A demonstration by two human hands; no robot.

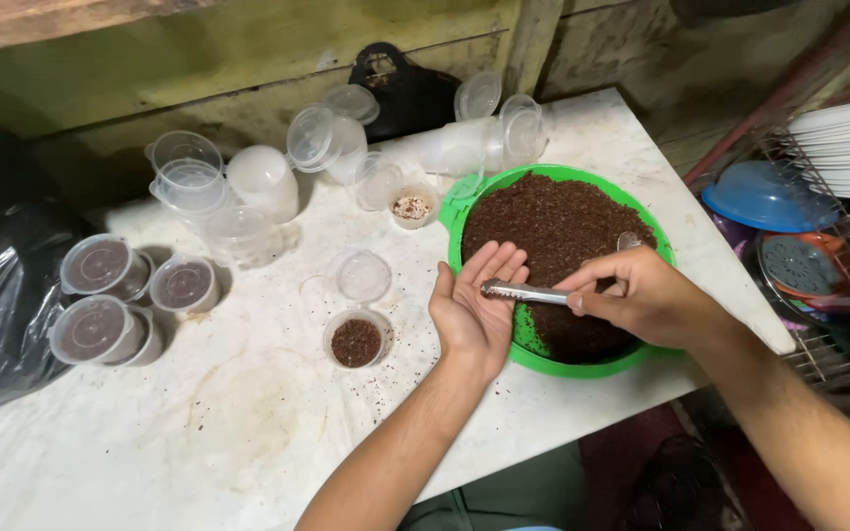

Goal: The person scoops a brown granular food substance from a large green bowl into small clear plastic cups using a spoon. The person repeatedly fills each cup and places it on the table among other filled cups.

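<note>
Seen from above, the right hand [641, 295] pinches the handle of a metal spoon [528, 292], its bowl end resting on the open palm of the left hand [474, 310], whose fingers are spread flat. Both hands hover over the near-left edge of a green bowl [464, 197] filled with dark brown crumbs on a white tabletop [248, 433]. Just left of the left hand stands a small clear cup [356, 339] holding the same crumbs. Lidded filled cups [100, 295] sit farther left; empty cups [258, 182] cluster behind.
</note>
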